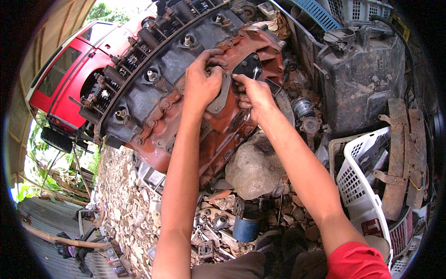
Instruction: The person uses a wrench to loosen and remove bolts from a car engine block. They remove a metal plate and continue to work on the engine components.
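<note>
A large engine block point(162, 156), reddish-brown below and dark along its cylinder head, stands before me with several spark plugs showing. My left hand point(204, 79) lies against its side with the fingers curled. What is inside those fingers is hidden. Beside the palm, a flat grey metal plate point(220, 96) sits on the block. My right hand point(255, 96) is closed round a shiny wrench point(247, 114), one end of which sticks out below the hand. The wrench's upper end lies against a dark cover plate point(246, 67) on the block.
Under the block sits a big rock point(255, 165). Below are a blue oil filter point(247, 228) and loose metal parts point(216, 223) on gravel. To the right stand a black jerrycan point(364, 76), a white crate point(353, 183) and rusty metal strips point(395, 158). A red vehicle point(69, 79) is far left.
</note>
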{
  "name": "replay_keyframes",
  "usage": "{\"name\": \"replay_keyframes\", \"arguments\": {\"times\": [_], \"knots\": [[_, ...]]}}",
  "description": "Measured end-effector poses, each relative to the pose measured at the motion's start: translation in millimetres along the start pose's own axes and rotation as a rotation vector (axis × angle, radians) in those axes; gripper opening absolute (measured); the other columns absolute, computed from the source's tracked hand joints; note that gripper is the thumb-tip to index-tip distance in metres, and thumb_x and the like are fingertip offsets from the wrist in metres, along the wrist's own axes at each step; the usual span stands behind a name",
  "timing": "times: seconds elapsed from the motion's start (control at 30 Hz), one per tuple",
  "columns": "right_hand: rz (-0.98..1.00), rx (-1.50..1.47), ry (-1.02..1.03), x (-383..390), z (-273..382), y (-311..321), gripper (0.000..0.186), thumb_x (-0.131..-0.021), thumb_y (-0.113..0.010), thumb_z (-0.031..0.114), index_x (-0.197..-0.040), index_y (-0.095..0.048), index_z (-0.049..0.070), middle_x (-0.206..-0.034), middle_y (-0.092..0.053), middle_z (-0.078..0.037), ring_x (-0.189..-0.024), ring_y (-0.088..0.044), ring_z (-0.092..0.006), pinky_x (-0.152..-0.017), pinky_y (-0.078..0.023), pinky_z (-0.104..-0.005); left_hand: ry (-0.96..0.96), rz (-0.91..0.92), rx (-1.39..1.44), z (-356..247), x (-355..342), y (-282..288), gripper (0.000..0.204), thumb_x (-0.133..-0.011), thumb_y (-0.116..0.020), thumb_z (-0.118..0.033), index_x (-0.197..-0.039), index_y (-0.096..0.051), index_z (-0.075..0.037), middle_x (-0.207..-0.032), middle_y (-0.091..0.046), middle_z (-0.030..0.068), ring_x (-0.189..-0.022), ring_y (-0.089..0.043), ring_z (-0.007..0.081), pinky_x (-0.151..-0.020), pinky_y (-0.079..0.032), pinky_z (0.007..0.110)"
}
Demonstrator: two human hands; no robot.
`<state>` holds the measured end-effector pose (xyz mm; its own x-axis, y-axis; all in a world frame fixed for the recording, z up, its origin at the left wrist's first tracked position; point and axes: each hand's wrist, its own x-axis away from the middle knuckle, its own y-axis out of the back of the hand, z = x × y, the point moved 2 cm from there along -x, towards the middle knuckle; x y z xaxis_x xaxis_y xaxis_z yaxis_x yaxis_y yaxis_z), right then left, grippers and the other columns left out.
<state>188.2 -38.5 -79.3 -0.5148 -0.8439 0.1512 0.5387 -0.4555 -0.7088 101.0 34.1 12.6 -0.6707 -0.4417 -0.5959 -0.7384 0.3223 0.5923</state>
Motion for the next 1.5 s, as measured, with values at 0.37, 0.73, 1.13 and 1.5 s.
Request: {"name": "replay_keyframes", "arguments": {"times": [0.37,0.73,1.13,1.5], "knots": [[-0.031,-0.087,-0.065,-1.4,2.9,1.8,0.027,-0.091,-0.065,0.033,-0.082,-0.057,0.009,-0.067,-0.047,0.004,-0.044,-0.029,-0.0048,-0.038,-0.02,-0.0221,-0.018,-0.018,0.005,3.9,-1.5,-0.8,0.039,-0.078,-0.047,0.005,-0.114,-0.061,0.003,-0.094,-0.07,0.0134,-0.091,-0.067,0.0192,-0.085,-0.05,0.031],[-0.078,0.002,-0.003,4.6,1.6,-0.5,0.027,-0.09,-0.069,0.032,-0.082,-0.059,0.008,-0.065,-0.047,0.005,-0.045,-0.032,-0.0044,-0.04,-0.021,-0.0227,-0.028,-0.007,-0.032,-1.2,-1.2,-0.2,0.041,-0.079,-0.045,0.006,-0.116,-0.061,0.003,-0.096,-0.069,0.0126,-0.094,-0.065,0.019,-0.088,-0.049,0.031],[-0.038,-0.024,-0.021,1.5,-0.2,3.0,0.024,-0.087,-0.073,0.026,-0.079,-0.059,0.009,-0.067,-0.047,0.005,-0.044,-0.032,-0.0042,-0.039,-0.022,-0.0221,-0.008,-0.007,-0.019,1.7,-1.5,-1.4,0.04,-0.079,-0.045,0.006,-0.116,-0.061,0.003,-0.095,-0.069,0.0119,-0.091,-0.066,0.0182,-0.085,-0.05,0.032],[0.004,0.031,0.014,-5.5,-4.1,4.2,0.028,-0.09,-0.068,0.032,-0.082,-0.057,0.009,-0.066,-0.046,0.006,-0.043,-0.03,-0.0044,-0.038,-0.02,-0.0213,-0.014,0.006,-0.017,2.9,-1.7,-0.5,0.04,-0.08,-0.045,0.006,-0.117,-0.06,0.002,-0.095,-0.069,0.0127,-0.09,-0.066,0.0182,-0.083,-0.05,0.03]]}}
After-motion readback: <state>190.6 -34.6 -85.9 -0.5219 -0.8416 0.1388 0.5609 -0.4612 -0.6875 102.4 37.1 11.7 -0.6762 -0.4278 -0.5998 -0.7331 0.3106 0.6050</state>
